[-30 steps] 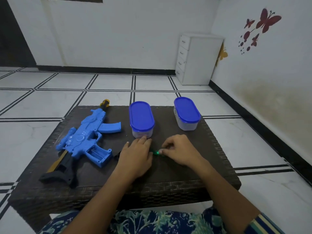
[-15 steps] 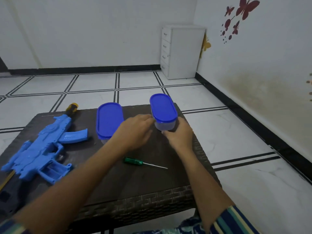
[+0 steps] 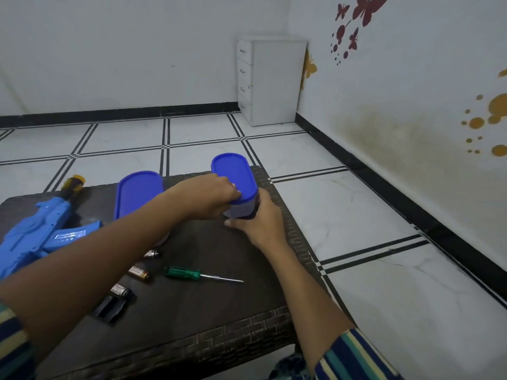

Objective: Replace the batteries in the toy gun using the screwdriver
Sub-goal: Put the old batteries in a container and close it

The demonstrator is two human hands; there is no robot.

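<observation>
The blue toy gun [image 3: 41, 237] lies at the left edge of the dark table [image 3: 208, 311]. A green-handled screwdriver [image 3: 197, 275] rests near the middle, untouched. Three loose batteries [image 3: 138, 273] and a black battery cover [image 3: 109, 307] lie beside my left forearm. Two blue-lidded containers stand at the back. My left hand [image 3: 211, 194] pinches the near edge of the right container's lid [image 3: 233, 175]. My right hand [image 3: 260, 223] wraps the clear body of that right container [image 3: 241, 211] from the near right side.
The left container [image 3: 138, 192] stands closed, partly behind my left arm. The table's right edge is close to my right hand. A white drawer unit [image 3: 270, 80] stands in the far corner on the tiled floor.
Both hands left the screwdriver on the table and moved to the right container, now gripping its lid and body. The view shifted right; the batteries and cover came into sight.
</observation>
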